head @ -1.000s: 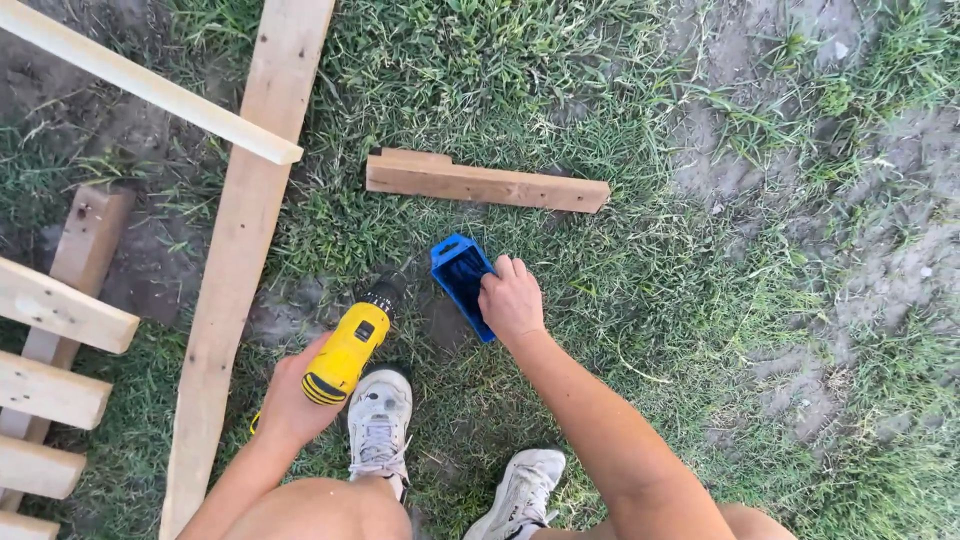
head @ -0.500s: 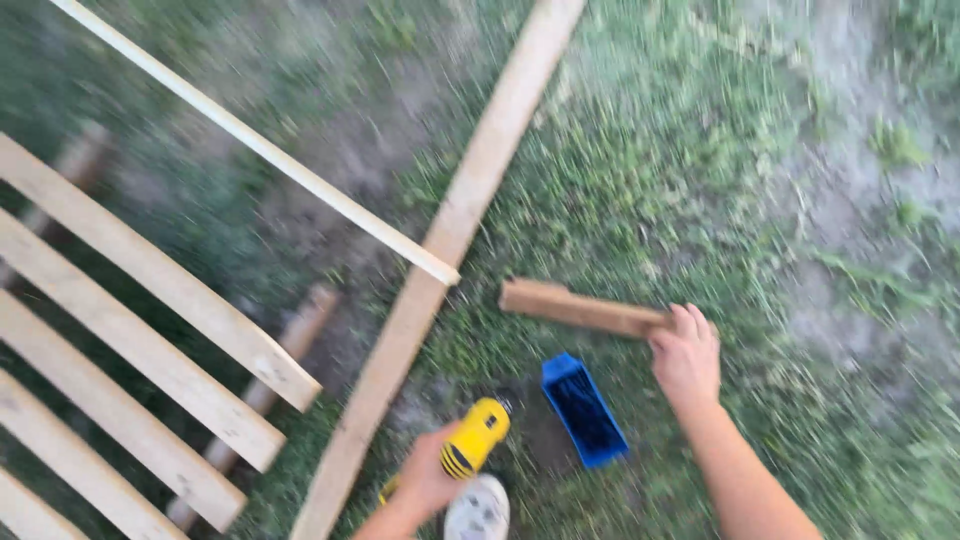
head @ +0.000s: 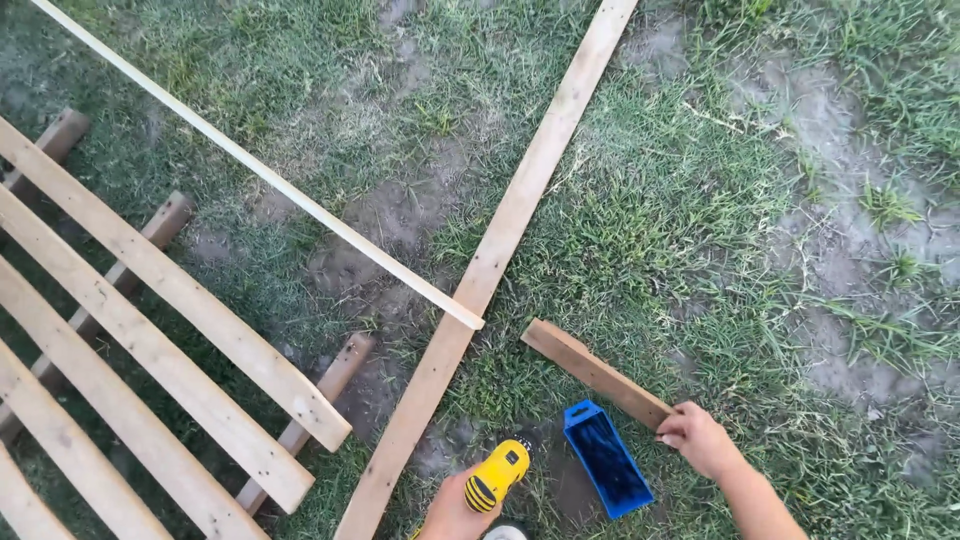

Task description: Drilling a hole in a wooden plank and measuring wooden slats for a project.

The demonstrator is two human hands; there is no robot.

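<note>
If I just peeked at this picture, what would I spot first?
Probably the bright yellow drill in the left hand at the bottom, with the blue box on the grass beside it. Then the right hand gripping a short wooden board, and the long plank running diagonally across the grass.

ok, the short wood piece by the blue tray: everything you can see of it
The short wood piece is a flat, narrow offcut of pale brown timber with squared ends. It lies flat on the grass, running diagonally from upper left to lower right. Its lower right end is under the fingers of the right hand. The blue tray sits just below it, and the long plank lies to its left, apart.
</note>
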